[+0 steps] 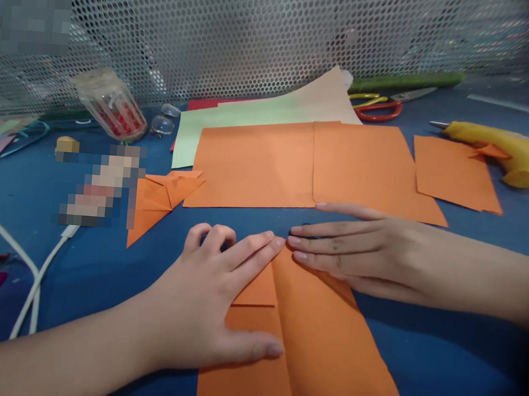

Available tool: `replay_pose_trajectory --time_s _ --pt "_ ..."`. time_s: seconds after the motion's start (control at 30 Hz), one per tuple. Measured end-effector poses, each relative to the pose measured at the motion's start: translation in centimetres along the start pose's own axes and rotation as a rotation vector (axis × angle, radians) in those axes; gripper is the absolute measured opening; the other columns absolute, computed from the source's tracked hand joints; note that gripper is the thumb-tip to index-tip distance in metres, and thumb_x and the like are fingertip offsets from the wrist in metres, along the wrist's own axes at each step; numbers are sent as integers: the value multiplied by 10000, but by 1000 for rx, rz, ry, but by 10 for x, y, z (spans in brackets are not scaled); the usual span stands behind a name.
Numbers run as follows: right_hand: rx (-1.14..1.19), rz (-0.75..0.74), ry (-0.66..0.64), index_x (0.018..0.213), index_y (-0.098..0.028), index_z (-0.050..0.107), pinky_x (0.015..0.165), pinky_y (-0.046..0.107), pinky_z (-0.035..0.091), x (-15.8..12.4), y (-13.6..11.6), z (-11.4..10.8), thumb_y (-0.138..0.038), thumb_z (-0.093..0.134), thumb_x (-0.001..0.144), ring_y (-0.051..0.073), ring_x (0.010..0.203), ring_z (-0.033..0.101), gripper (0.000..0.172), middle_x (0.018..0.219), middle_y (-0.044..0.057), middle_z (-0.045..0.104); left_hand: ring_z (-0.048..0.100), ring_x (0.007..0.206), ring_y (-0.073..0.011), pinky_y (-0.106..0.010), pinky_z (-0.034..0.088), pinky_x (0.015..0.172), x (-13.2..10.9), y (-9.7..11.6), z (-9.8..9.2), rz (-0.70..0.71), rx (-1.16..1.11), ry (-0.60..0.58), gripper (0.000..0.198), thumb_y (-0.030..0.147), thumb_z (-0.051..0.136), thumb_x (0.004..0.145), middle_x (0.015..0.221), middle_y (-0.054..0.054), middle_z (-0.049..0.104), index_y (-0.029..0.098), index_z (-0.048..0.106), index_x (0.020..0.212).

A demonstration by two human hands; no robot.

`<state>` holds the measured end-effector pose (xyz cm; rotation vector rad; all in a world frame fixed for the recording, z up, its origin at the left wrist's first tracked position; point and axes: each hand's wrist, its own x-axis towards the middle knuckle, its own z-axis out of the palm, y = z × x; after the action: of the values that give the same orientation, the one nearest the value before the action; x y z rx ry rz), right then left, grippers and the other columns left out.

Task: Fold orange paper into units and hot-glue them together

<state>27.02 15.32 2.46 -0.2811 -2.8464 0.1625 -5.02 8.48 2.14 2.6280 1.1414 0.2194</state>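
An orange paper sheet (321, 349) lies on the blue table (439, 358) right in front of me, its two sides folded inward to a point at the top. My left hand (211, 297) rests flat on the left flap, fingers stretched toward the tip, thumb across the paper. My right hand (356, 254) lies flat on the right flap, fingers straight and pressed to the same tip. The fingertips of both hands nearly meet there. Neither hand grips anything.
Further back lie flat orange sheets (313, 165), a smaller orange piece (454, 173), pale green and cream paper (252, 118), a folded orange shape (158, 202), scissors (377, 106), a yellow glue gun (506, 153), a clear jar (109, 103) and a white cable (33, 277). A perforated metal screen closes the back.
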Motion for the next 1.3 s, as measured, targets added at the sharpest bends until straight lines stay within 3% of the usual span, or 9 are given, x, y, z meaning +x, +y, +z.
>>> replay_pose_trajectory --time_s 0.1,0.27,0.4,0.53,0.8,0.9,1.0,1.1,1.3 --pt "-14 -1 1 1607 -211 666 1400 392 313 1 -3 -1 -220 472 1186 179 1539 597 464 1574 70 710 560 1122 -342 -518 331 1159 -2 0 2 77 98 49 954 896 347 1098 1680 -67 665 217 545 1738" --pt "-85 -44 16 1568 -102 674 1395 351 192 1 -6 -3 -181 453 1175 160 1573 548 458 1625 137 654 554 1143 -324 -444 321 1179 -5 5 2 219 272 150 847 690 199 1214 1607 -92 723 116 664 1627" --pt "-48 -13 2 1567 -131 686 1390 409 279 1 -8 -2 -177 457 1163 187 1531 612 467 1580 142 695 572 1167 -337 -478 376 1149 -6 5 2 175 220 102 834 744 279 1190 1640 -122 686 157 615 1678" --pt "10 17 8 1538 -151 719 1378 432 351 3 -8 -5 -198 516 1143 211 1495 661 446 1547 133 731 583 1231 -363 -526 418 1146 -7 5 1 108 126 51 831 791 508 1110 1730 -132 598 208 594 1697" --pt "-13 25 123 1023 -306 791 1306 327 495 4 -19 -17 -221 525 1138 158 907 875 302 975 -15 905 580 1214 -365 -529 433 1133 -4 9 -7 46 113 -13 840 776 670 1033 1762 -92 573 235 623 1674" --pt "32 218 241 907 -320 723 938 345 695 8 -30 -9 -336 548 1176 158 606 769 321 731 -53 806 575 1190 -359 -524 445 1126 -3 9 -8 24 86 -27 891 777 704 1006 1740 -75 601 230 594 1700" --pt "143 571 392 955 -294 705 543 291 601 16 -40 4 -564 638 1129 172 579 710 328 742 -14 753 577 1201 -369 -542 440 1156 -1 8 -9 24 58 -40 911 763 699 1010 1731 -86 610 208 567 1721" --pt "178 748 435 1011 -268 691 513 293 562 22 -45 15 -687 729 1019 183 602 675 420 784 2 699 584 1250 -375 -531 446 1173 0 7 -9 31 26 -31 881 744 693 1021 1698 -115 627 199 586 1705" --pt "285 832 359 1004 -261 788 555 295 509 26 -46 20 -434 730 934 184 626 649 196 742 4 675 545 1358 -384 -505 433 1213 -1 7 -8 33 28 -12 875 721 755 994 1670 -132 612 212 598 1687"
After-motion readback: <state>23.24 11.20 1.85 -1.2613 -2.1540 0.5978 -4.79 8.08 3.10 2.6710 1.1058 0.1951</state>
